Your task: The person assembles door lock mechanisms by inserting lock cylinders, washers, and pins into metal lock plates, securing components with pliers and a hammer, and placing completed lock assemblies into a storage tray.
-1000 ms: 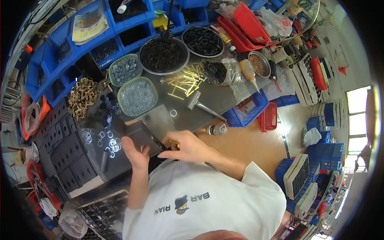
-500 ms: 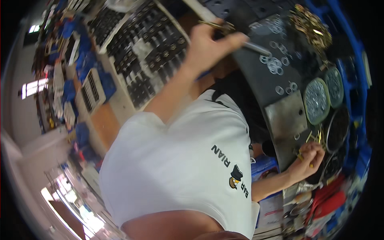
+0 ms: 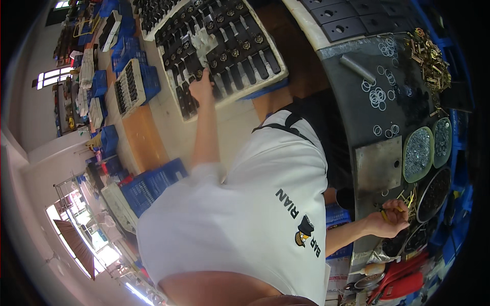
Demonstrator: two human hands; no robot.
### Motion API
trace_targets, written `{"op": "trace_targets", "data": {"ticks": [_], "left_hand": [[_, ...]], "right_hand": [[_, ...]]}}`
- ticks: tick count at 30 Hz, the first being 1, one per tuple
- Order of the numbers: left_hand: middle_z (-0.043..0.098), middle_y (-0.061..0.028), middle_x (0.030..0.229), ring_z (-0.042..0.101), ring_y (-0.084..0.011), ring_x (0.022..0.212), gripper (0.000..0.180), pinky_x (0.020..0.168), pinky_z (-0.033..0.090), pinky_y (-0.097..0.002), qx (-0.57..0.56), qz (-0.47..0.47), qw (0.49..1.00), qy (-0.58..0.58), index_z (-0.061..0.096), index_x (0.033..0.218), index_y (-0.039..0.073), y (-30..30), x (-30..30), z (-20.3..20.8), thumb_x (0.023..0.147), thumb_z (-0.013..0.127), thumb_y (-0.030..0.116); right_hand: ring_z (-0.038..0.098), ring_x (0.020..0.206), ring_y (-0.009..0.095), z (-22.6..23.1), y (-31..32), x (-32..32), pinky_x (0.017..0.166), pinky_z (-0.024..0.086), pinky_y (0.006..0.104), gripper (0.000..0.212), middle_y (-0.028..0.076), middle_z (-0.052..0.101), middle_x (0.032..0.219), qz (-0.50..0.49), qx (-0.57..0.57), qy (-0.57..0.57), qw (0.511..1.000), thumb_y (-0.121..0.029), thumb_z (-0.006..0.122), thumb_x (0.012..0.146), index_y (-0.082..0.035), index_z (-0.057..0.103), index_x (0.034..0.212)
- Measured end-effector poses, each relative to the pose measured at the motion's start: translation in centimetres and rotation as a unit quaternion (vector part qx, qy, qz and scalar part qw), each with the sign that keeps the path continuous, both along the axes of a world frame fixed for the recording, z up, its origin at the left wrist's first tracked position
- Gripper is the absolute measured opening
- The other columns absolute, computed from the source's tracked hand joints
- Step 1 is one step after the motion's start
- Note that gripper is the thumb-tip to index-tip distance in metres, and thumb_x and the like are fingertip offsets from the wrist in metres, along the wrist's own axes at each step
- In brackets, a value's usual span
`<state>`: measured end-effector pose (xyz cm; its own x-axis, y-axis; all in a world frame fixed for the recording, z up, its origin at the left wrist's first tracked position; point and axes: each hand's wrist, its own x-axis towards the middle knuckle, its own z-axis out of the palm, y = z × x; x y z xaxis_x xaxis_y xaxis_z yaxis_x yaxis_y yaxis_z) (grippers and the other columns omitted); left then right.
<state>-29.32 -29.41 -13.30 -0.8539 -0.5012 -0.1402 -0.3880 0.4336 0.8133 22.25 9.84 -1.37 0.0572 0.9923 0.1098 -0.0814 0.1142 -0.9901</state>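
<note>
My left hand (image 3: 202, 91) reaches out to a white tray (image 3: 224, 102) holding rows of dark plates with brass-coloured rings and silvery stems. Its fingers are closed at the edge of one dark plate (image 3: 193, 65) in the tray, which they partly cover. White crumpled gloves (image 3: 203, 43) lie on top of the rows. Over the near right of the workbench, my right hand (image 3: 389, 220) is closed round a small yellow-handled tool (image 3: 385, 216), apparently pliers, with its dark tip pointing left. Several brass pins (image 3: 408, 196) lie close to that hand.
On the dark bench (image 3: 347, 92) lie a grey metal tube (image 3: 357, 69), clear rings (image 3: 377, 97) and a steel plate (image 3: 377, 166). Beyond are green tubs (image 3: 418, 153) of small parts, a brass heap (image 3: 429, 61) and a round dark-filled pan (image 3: 434, 194). Blue crates (image 3: 153, 186) stand to the left.
My left hand has moved from above the bench, where it held a part with a brass-coloured piece, leftward to the tray. My right hand stays near the brass pins with the yellow-handled tool.
</note>
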Motion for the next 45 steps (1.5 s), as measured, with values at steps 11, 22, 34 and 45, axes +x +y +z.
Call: {"op": "trace_targets", "data": {"ticks": [11,22,34,45], "left_hand": [[0.079,-0.0167,0.086,0.08,-0.0308,0.089,0.074,0.082,0.063,-0.0428,-0.282,-0.25,0.905,-0.195,0.048,0.137,-0.008,-2.2,-1.9,2.1,0.087,0.082,0.033],[0.066,-0.0252,0.137,0.073,-0.0296,0.114,0.102,0.092,0.063,-0.0473,-0.126,-0.279,0.93,-0.202,0.038,0.153,-0.006,-6.0,-2.5,-1.4,0.083,0.088,0.048],[0.07,-0.0279,0.133,0.07,-0.0418,0.114,0.119,0.096,0.058,-0.0475,-0.306,-0.291,0.889,-0.179,0.038,0.155,-0.013,-6.5,-5.0,-3.7,0.077,0.097,0.055],[0.075,-0.0372,0.109,0.074,-0.0481,0.099,0.092,0.09,0.058,-0.0494,-0.515,-0.212,0.823,-0.11,0.074,0.11,-0.018,-5.4,-3.5,6.2,0.088,0.079,0.072]], "right_hand": [[0.065,0.069,0.025,1.3,-0.9,-2.7,0.056,0.045,0.0315,0.071,0.022,0.07,0.088,-0.08,0.027,-0.104,0.991,-0.052,0.04,0.115,0.012,0.069,0.105],[0.068,0.066,0.02,1.0,-1.8,-3.5,0.059,0.054,0.0293,0.065,0.015,0.074,0.083,-0.12,0.04,-0.18,0.975,-0.047,0.042,0.116,0.009,0.075,0.104],[0.064,0.069,0.013,2.8,-2.0,-3.8,0.063,0.05,0.0274,0.035,0.009,0.071,0.083,0.025,0.056,-0.159,0.985,-0.02,0.053,0.113,0.004,0.074,0.099],[0.076,0.098,0.026,9.3,6.6,9.5,0.084,0.057,0.0381,0.031,0.013,0.079,0.108,-0.091,0.042,-0.457,0.884,-0.023,0.075,0.1,-0.004,0.076,0.124]]}}
